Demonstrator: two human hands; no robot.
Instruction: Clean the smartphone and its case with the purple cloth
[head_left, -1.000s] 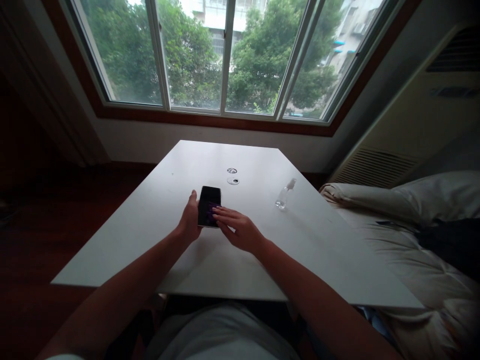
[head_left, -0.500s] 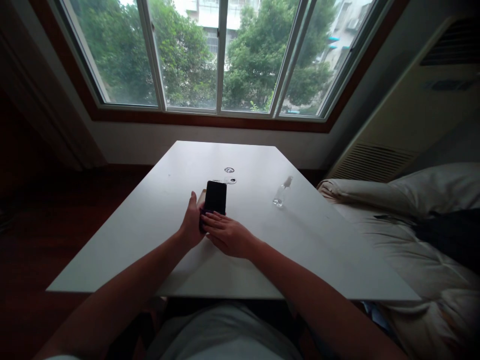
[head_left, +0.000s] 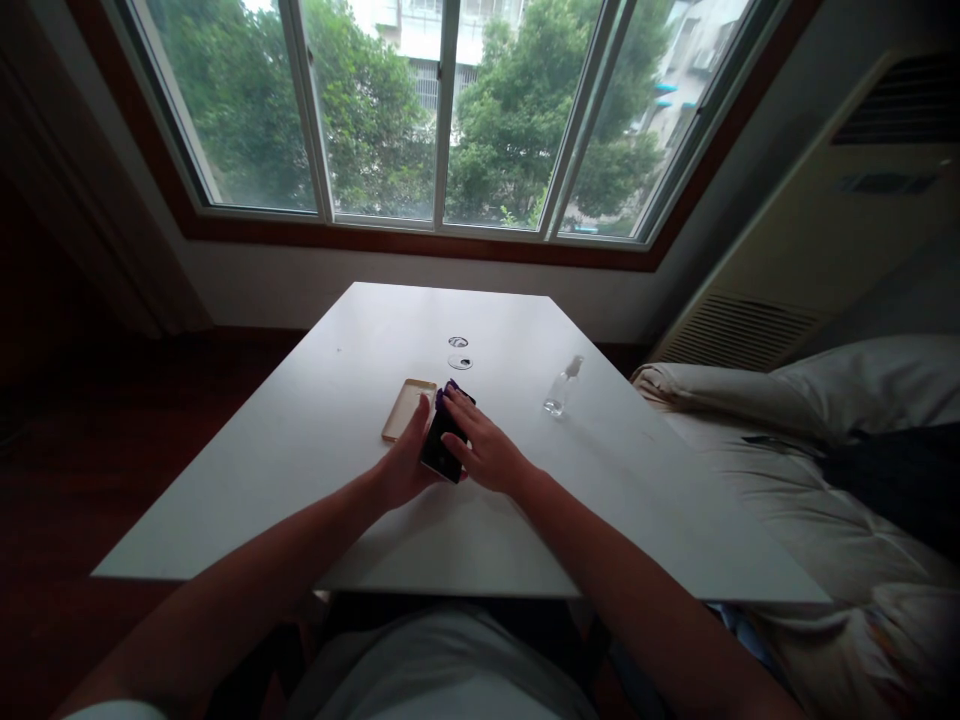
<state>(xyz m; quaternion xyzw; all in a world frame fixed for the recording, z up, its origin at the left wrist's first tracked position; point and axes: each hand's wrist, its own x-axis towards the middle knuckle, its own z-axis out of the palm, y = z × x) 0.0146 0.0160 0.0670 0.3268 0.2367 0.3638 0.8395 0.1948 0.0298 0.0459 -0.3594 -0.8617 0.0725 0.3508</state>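
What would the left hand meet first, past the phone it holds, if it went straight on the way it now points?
Most likely the right hand, which lies partly over the phone ahead of the left hand, though one view leaves their exact heights unclear.

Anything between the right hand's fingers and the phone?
Yes: a purple cloth lies under the right hand, between its fingers and the phone's far end. Nothing visible separates the left hand from the phone.
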